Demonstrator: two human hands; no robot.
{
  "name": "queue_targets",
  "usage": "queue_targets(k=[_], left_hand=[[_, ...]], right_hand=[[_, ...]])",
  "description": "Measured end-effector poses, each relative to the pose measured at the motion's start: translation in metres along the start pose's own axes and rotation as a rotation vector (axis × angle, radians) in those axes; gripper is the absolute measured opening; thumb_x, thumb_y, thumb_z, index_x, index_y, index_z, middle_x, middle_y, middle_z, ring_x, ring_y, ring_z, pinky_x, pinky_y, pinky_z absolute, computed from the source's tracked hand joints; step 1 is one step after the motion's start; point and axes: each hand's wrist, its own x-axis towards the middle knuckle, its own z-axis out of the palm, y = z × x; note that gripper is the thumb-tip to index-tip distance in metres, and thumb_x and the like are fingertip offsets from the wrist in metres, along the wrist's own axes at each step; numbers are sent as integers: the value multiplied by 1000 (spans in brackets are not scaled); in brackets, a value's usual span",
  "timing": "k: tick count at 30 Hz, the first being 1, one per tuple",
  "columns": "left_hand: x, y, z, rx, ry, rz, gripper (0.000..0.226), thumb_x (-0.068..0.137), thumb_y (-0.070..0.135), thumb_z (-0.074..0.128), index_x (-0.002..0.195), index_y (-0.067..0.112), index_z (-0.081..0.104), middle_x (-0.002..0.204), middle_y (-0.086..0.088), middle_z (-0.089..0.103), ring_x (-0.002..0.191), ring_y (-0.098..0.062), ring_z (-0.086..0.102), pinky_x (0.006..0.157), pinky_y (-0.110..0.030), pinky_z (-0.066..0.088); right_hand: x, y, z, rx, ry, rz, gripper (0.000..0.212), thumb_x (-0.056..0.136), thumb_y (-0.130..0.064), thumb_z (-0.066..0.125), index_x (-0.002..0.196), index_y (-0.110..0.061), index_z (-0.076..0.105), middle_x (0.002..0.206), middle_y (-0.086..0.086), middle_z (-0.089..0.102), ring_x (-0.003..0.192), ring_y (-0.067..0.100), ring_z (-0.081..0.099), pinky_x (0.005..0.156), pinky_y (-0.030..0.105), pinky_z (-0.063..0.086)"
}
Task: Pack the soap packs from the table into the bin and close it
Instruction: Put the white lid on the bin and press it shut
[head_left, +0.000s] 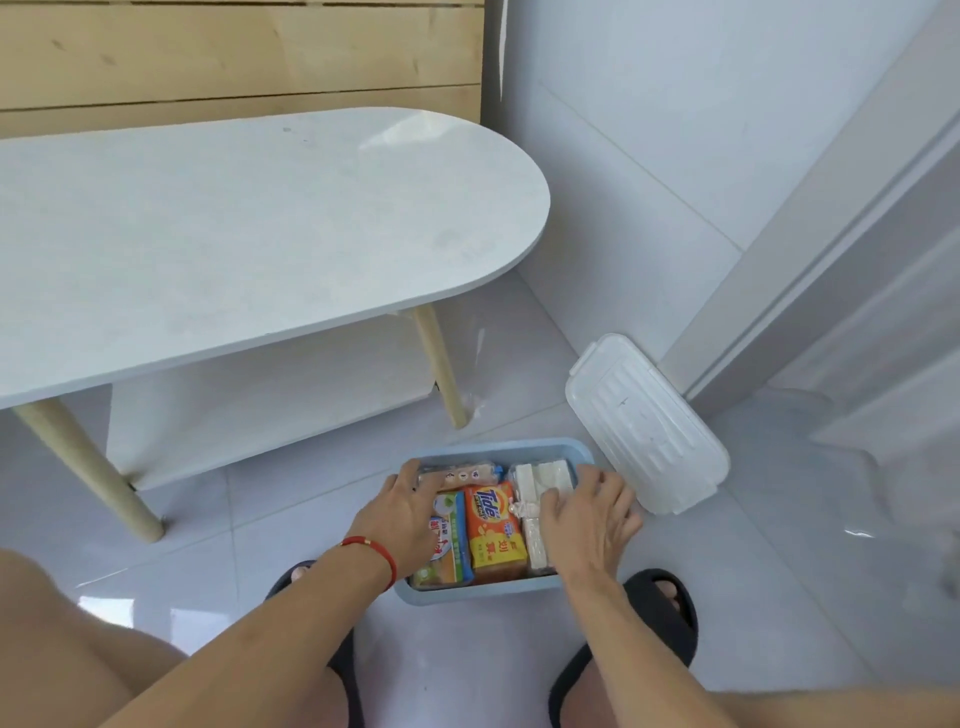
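A light blue bin (524, 447) stands on the floor between my feet, packed with soap packs. An orange Tide pack (493, 525) lies in its middle, a green and blue pack (451, 545) on its left, white bars in clear wrap (540, 475) on its right, another pack (462, 474) along the far wall. My left hand (402, 514) rests flat on the left packs, fingers spread. My right hand (592, 519) presses on the white bars with fingers apart. The white lid (647, 423) lies on the floor to the right of the bin.
A white oval table (249, 234) with wooden legs (441, 364) stands just beyond the bin; nothing lies on its top. A white wall and door frame (779, 291) close the right side. My black slippers (660, 618) flank the bin on the grey tiled floor.
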Motion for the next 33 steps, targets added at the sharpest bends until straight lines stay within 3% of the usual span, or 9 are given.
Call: queue_targets(k=[3,6,9,12,16,19,23,30,33], left_hand=[[-1,-4,10,9,20,-8,66,88,34,61,147,30,31,154,1,31,135,-18,39,100,-35,54],[1,0,12,15,74,-25,62,88,36,59,145,28,35,152,1,34,132,-17,42,96,-35,56],[2,1,10,-21,50,-39,61,90,33,59,146,30,35,153,2,34,129,-17,48,95,-35,56],[-1,-1,11,-50,28,-40,62,91,31,59,147,34,32,153,3,34,124,-17,54,94,-33,57],[-4,0,11,-78,38,-39,62,92,30,60,147,34,33,152,3,34,122,-17,55,96,-33,56],[-6,4,8,-94,40,-58,59,92,30,60,145,31,36,151,2,36,121,-17,56,97,-32,56],[-6,8,-1,-92,69,-57,48,91,26,60,138,24,48,146,0,40,118,-17,57,94,-32,57],[1,29,-19,-336,179,-107,23,98,33,48,113,19,57,118,-5,61,93,-19,66,78,-32,61],[12,30,-43,-730,257,-264,50,97,56,30,104,13,55,94,-11,68,81,-28,71,76,-45,60]], right_hand=[[48,25,-26,105,87,194,58,88,-20,67,142,-15,46,155,17,34,127,38,40,99,50,35],[88,65,-49,21,24,295,85,91,-18,68,160,-23,18,170,14,7,131,43,43,104,51,35],[109,92,-55,174,-178,288,89,97,-21,67,164,-20,9,169,11,8,135,39,46,107,48,42],[116,98,-53,237,-144,300,78,98,-20,66,161,-15,21,155,16,26,113,39,60,96,47,54],[111,96,-43,311,-127,430,44,99,-29,59,140,-17,50,127,20,61,92,40,71,87,48,59],[103,95,-36,519,-130,546,53,90,-42,72,131,-14,54,116,15,67,96,42,71,85,52,61],[95,100,-37,753,72,652,19,81,-31,85,83,-19,70,92,11,75,85,36,72,86,49,62],[65,94,-62,1149,23,351,20,80,-16,86,88,-34,81,88,-14,75,81,2,68,69,11,53],[62,93,-82,1192,-155,117,29,85,-1,79,98,-27,82,106,-6,77,94,5,68,81,11,53]])
